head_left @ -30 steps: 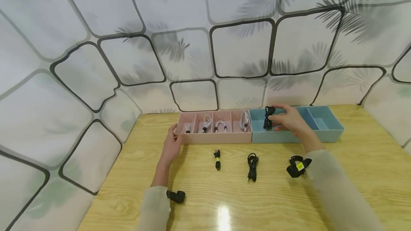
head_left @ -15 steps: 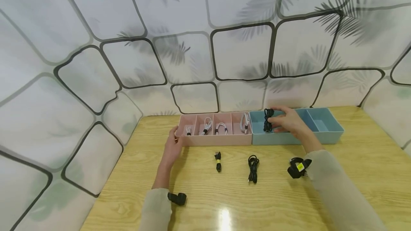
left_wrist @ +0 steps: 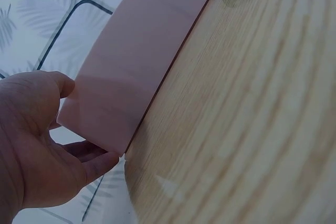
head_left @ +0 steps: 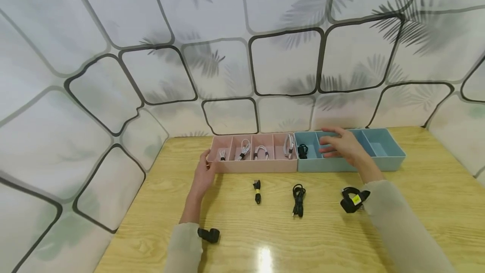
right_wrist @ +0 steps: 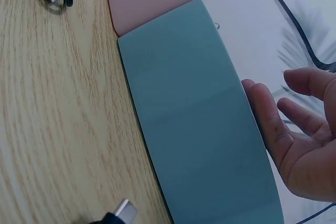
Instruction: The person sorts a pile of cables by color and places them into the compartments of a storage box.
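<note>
A pink divided box (head_left: 254, 166) and a blue divided box (head_left: 348, 164) stand end to end. My left hand (head_left: 204, 174) holds the pink box's left end, with thumb and fingers around its corner; the left wrist view shows this hand (left_wrist: 42, 140) against the box's end. My right hand (head_left: 342, 144), fingers apart and holding nothing, hovers over the blue box. Just left of it, a bundled black cable (head_left: 302, 151) lies in the blue box's leftmost compartment. In the right wrist view the right hand (right_wrist: 299, 135) appears behind the blue box's rim.
White cables, such as a looped one (head_left: 289, 146), lie in the pink compartments. On the wooden table (head_left: 235, 239) are a short black cable with a yellow band (head_left: 257, 191), a longer black cable (head_left: 298, 200) and, near the right wrist, a black cable (head_left: 348, 191). A patterned wall covering (head_left: 284, 62) rises behind.
The right fingers have let go of the bundled black cable, which dropped from above the blue box into its leftmost compartment. My left hand stays at the pink box.
</note>
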Motion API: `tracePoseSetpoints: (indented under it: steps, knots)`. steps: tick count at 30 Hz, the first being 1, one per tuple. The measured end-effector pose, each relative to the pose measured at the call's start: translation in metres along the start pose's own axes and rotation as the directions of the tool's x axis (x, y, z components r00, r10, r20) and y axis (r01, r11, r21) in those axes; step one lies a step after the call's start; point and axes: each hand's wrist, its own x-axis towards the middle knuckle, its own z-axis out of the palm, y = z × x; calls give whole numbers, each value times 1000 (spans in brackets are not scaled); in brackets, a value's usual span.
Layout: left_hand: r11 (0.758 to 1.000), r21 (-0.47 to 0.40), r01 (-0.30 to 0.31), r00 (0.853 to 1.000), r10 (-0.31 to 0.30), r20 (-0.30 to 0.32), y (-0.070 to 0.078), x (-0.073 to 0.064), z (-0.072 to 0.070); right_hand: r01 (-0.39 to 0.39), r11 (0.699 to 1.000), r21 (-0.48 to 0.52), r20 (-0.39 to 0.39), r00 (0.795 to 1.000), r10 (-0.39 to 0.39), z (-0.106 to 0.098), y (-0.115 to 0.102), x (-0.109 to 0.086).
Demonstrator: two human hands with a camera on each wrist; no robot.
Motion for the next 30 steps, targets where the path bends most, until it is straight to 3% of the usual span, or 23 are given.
tracePoseSetpoints:
  steps: [12, 21, 30]
  knots:
    - [1000, 14, 8, 1000, -7, -9, -2, -2, 1, 16, 998, 61, -4, 1000, -16, 2, 4, -9]
    - [999, 38, 15, 999, -16, 29, 0, 2, -4, 33, 992, 125, -32, 999, -29, 8, 2, -19]
    - [996, 58, 63, 996, -67, 67, 4, 3, -10, 68, 986, 149, -17, 998, -67, 19, 1, -37]
